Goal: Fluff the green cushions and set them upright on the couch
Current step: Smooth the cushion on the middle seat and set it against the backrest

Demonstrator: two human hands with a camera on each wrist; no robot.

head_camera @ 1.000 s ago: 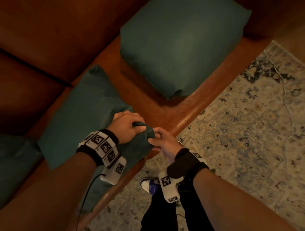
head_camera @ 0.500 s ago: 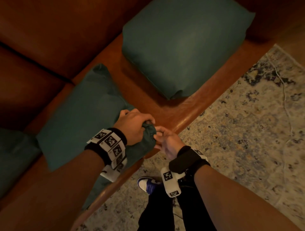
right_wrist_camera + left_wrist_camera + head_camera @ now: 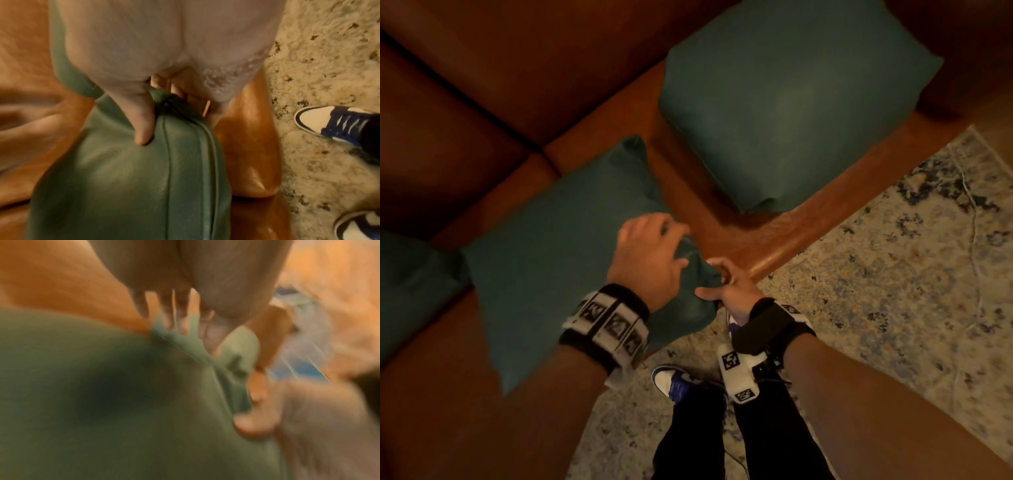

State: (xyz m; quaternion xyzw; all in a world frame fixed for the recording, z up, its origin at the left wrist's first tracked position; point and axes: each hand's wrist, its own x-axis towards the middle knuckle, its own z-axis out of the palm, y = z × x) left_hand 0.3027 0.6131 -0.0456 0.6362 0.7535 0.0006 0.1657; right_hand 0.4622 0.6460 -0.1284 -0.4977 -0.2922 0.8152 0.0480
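A green cushion (image 3: 551,260) lies flat on the brown leather couch seat (image 3: 722,222), its near corner hanging over the front edge. My left hand (image 3: 674,243) sits on top near that corner, fingers curled over the cushion's right edge and thumb pinching bunched fabric; the left wrist view is blurred. My right hand (image 3: 714,277) grips the corner itself, with the thumb (image 3: 144,129) pressed into the cushion (image 3: 133,178) and fingers underneath. A second green cushion (image 3: 791,102) lies flat at the upper right. A third green cushion (image 3: 407,284) shows partly at the far left.
The couch backrest (image 3: 517,68) runs across the top left. A patterned beige rug (image 3: 876,291) covers the floor on the right. My legs in dark trousers and blue-and-white sneakers (image 3: 678,380) stand close to the couch's front edge.
My left hand has slid off the corner, farther along the cushion's right edge. My right hand keeps its grip on the corner, which has been drawn out over the seat's front edge.
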